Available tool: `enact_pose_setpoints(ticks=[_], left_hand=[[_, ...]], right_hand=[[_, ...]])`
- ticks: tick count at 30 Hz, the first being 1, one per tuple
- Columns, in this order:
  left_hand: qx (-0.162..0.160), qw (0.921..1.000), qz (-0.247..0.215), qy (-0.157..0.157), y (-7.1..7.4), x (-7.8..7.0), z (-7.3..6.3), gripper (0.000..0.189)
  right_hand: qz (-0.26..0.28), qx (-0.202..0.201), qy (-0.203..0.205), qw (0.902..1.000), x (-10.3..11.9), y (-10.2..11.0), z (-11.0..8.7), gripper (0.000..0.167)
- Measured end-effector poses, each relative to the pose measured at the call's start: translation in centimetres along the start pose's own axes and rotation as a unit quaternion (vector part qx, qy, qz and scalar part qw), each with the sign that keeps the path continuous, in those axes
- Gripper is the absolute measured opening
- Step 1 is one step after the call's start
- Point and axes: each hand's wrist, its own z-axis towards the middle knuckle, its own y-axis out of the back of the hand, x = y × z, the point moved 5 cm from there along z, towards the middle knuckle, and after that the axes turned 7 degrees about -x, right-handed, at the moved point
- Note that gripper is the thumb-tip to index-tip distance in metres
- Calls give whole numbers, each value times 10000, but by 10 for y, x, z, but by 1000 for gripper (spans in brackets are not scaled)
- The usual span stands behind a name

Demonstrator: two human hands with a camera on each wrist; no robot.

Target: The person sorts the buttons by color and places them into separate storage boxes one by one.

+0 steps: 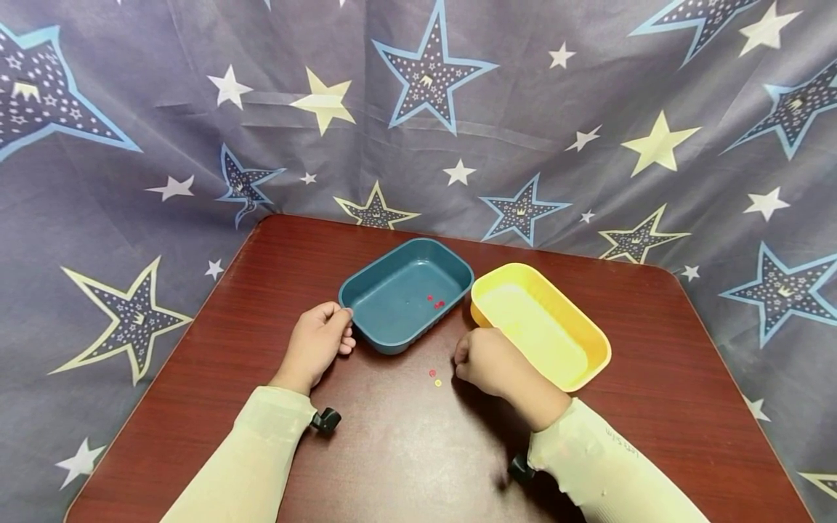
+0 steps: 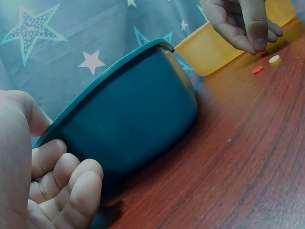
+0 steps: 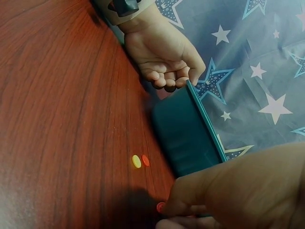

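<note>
My left hand [image 1: 317, 343] grips the near-left rim of a teal plastic bin [image 1: 386, 298], thumb over the edge and the other fingers curled outside against the wall. Several small red buttons [image 1: 439, 304] lie inside that bin, toward its right side. Just in front of the yellow bin [image 1: 556, 334], my right hand [image 1: 490, 363] is low over the table and pinches a red button [image 3: 161, 206] between thumb and finger. To its left, a loose red button [image 1: 432, 373] and a yellow button [image 1: 438, 383] lie side by side on the wood.
The two bins stand close together toward the back of the reddish-brown table [image 1: 392, 450]. Behind the table hangs a grey curtain [image 1: 418, 167] printed with stars. A black wrist mount [image 1: 325, 419] sticks out from the left sleeve.
</note>
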Motion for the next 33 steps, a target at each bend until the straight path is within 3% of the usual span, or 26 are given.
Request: enact_pose_setpoints(ticks=[10,22,26,33], left_hand=[[-10,10000,-4,10,-1,0,-1,34],[4,10000,-10,6,0,1,0,34],[14,10000,-15,-1,0,1,0,35],[-7,10000,13,5,-1,3,1,34]], right_hand=[[130,20,118,9998,-1,-2,-1,21],[722,98,243,9970,-1,0,-2,26],[1150,378,3,9926,-3,-2,-1,24],[2076,826,-650,9726,-7,-3,-2,18]])
